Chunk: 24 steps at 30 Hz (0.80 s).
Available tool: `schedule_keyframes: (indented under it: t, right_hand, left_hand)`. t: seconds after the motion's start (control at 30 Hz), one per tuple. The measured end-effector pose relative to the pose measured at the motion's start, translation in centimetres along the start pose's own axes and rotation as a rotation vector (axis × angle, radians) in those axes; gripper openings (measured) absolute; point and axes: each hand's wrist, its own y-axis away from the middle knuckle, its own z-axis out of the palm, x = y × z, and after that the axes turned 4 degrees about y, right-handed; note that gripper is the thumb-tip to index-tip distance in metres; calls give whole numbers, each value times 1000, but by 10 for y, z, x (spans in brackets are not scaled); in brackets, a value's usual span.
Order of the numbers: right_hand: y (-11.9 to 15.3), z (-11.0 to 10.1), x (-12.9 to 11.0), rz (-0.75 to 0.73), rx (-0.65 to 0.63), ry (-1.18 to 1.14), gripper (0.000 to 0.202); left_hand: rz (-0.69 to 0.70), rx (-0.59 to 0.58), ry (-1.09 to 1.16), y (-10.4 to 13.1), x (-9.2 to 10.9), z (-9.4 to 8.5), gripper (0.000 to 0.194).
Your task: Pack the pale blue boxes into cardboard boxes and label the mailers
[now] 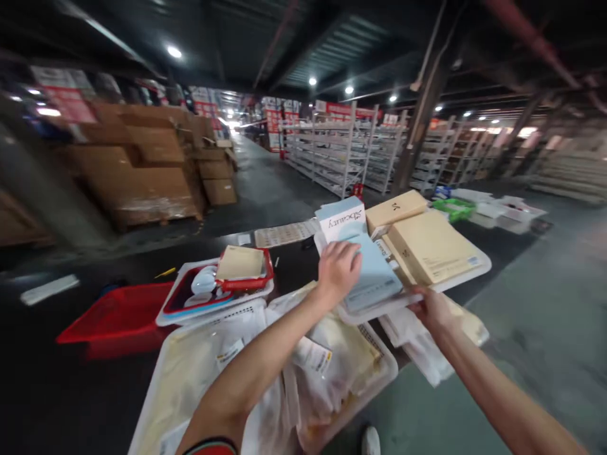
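The left hand (pixel 339 272) lies on the blue box (pixel 374 281); I can't tell if it grips. The box looks light and easy to dent: hold its sides. It sits in the heavy-looking white tray (pixel 480 269), whose near rim the right hand (pixel 434 311) pinches.

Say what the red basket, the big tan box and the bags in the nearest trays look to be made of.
Red basket: probably molded plastic, evenly colored, though blur leaves its finish uncertain.
Big tan box: likely cardboard, matte, with flat faces and straight edges.
Bags: apparently thin plastic film, wrinkled, translucent and catching pale glare.
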Motion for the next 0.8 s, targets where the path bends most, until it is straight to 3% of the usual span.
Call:
schedule_keyframes:
  t: [0.07,0.17,0.3,0.43,0.53,0.63,0.8]
  right_hand:
    - [42,-27,19,22,53,-35,18]
    - [101,-60,43,48,133,-111,17]
    - [178,-98,68,28,290,-238,24]
    - [260,-139,93,-51,492,-333,23]
    - [330,-178,112,-140,669,-404,23]
    - [418,-224,133,-175,833,-452,23]
    - [603,-303,175,-199,1119,-528,18]
  left_hand:
    - [-19,-218,-120,-19,25,20,23]
    - [-40,-463,-230,-17,64,55,31]
    - [74,-560,-224,20,125,91,35]
    - [220,-699,-203,71,206,104,31]
    - [351,-754,-124,128,273,101,33]
    - [491,-743,62,206,342,91,35]
    - [597,-787,478,361,469,47,25]
